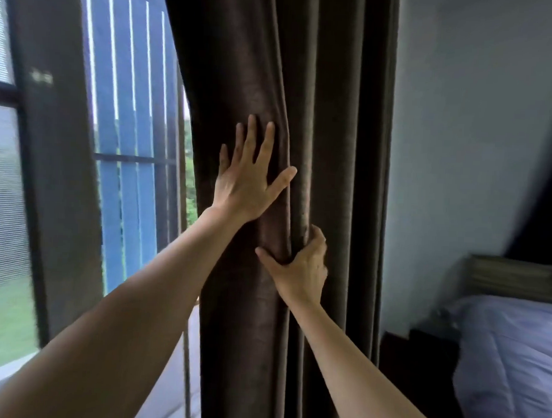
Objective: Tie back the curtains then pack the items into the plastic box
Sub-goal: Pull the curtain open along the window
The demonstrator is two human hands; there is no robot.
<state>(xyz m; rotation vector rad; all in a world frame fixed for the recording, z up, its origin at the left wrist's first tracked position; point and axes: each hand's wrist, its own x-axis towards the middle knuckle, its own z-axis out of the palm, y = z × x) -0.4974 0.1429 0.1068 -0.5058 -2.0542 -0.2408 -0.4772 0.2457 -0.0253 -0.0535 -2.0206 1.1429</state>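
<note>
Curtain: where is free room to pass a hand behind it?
Free room lies left of the curtain, between its edge and the blue window bars. On the right the curtain runs along the white wall; a gap there cannot be seen. Middle folds are crowded: the left hand presses flat there, the right hand grips a fold.

On my left I see a window with a dark frame (60, 170). Outside are tall blue slats (129, 78) and green grass (1, 318). On my right is a pale wall (459, 121). Low down is a bed (513, 358) with a purple blanket, and a dark little table (419, 364) beside it.
</note>
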